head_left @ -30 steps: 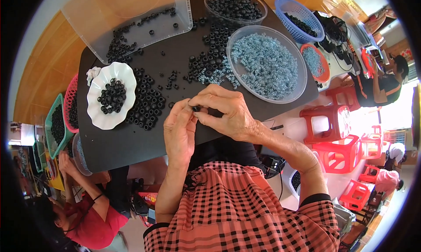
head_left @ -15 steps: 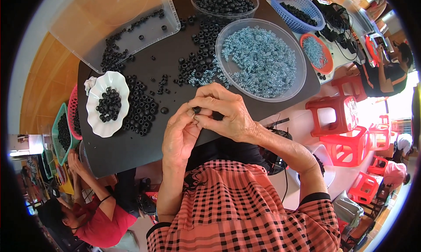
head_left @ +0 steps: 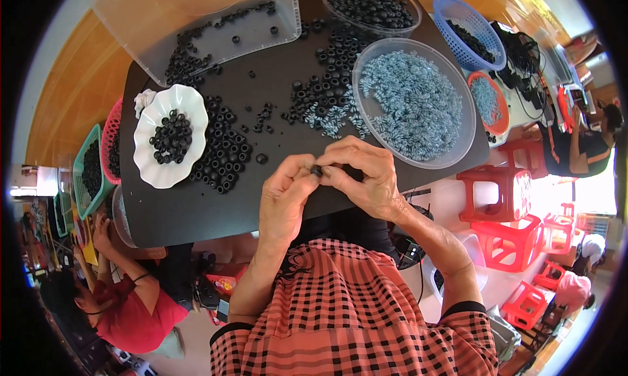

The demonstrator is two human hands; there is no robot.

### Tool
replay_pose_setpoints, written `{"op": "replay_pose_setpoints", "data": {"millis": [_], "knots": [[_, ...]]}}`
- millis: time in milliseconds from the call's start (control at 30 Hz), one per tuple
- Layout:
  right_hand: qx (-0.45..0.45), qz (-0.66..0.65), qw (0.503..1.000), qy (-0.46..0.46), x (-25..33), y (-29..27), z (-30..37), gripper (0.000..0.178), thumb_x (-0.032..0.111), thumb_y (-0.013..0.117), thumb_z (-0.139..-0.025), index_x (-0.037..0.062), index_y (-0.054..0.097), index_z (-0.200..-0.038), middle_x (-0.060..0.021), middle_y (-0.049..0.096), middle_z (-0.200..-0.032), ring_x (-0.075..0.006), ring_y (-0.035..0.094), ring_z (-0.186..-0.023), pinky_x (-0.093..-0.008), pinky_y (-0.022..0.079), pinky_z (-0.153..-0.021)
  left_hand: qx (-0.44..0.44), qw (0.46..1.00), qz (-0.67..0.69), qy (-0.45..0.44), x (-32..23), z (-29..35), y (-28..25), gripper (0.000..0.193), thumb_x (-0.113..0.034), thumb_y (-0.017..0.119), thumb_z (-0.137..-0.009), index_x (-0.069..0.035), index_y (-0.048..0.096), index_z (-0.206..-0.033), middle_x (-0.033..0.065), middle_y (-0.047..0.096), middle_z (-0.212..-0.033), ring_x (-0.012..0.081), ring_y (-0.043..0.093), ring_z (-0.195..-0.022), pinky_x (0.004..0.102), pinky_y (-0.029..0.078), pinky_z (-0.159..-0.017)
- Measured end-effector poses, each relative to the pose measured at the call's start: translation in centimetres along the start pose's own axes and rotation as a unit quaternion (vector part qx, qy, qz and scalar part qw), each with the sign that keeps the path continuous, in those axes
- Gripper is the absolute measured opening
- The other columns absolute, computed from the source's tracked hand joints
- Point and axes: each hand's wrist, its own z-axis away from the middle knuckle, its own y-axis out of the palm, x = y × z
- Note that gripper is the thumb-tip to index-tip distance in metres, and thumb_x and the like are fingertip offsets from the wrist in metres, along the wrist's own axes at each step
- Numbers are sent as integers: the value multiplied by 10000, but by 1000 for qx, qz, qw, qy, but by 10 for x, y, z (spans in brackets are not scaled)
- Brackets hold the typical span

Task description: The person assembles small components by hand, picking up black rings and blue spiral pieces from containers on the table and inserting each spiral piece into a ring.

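Note:
A small round black plastic part [head_left: 316,170] is pinched between the fingertips of both hands, over the near edge of the dark table [head_left: 196,222]. My left hand [head_left: 285,196] grips it from the left with thumb and fingers. From the right, the thumb and bent forefinger of my right hand [head_left: 367,178] close on it; its other fingers are curled and partly hidden. A single black part [head_left: 261,159] lies just beyond my left hand. Beyond my right hand stands a round clear tub [head_left: 472,124] of small bluish springs, some spilled beside it.
Hollow black parts [head_left: 226,150] lie in a pile beside a white scalloped dish [head_left: 145,160]. Clear containers [head_left: 261,39] stand at the back. Blue [head_left: 468,39] and orange baskets [head_left: 504,114] are at right, red stools [head_left: 494,193] beyond. A person in red [head_left: 140,310] works at lower left.
The view has shifted, so the table things sit further right. My fingertips have drawn closer together around the black part, and my right fingers have changed their bend.

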Motion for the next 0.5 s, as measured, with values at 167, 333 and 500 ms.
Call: {"op": "replay_pose_setpoints", "data": {"millis": [167, 333, 500], "knots": [[20, 47, 999, 8, 6, 2, -8, 170, -57, 638, -802, 5, 681, -954, -94, 671, -838, -139, 626, -681, -254, 507, -602, 71, 990, -121, -9, -12, 13, 0, 212, 19, 506, -882, 52, 555, -1085, 91, 665, -919, 83, 597, -845, 209, 458, -791], [47, 123, 990, -41, 9, 8, -23, 169, -49, 643, -789, 5, 671, -947, -102, 663, -817, -175, 640, -657, -268, 508, -572, 26, 977, -211, 33, -16, 14, -12, 151, 7, 505, -877, 22, 575, -1010, 58, 686, -846, -3, 449, -639, 165, 354, -576], [90, 338, 926, -142, -1, -7, -61, 159, 13, 658, -744, 42, 662, -900, -64, 618, -902, -268, 554, -825, -380, 445, -733, -7, 980, -191, 49, -15, 10, -13, 149, 10, 500, -874, 5, 582, -999, 48, 689, -831, -9, 410, -613, 166, 323, -550]]}}
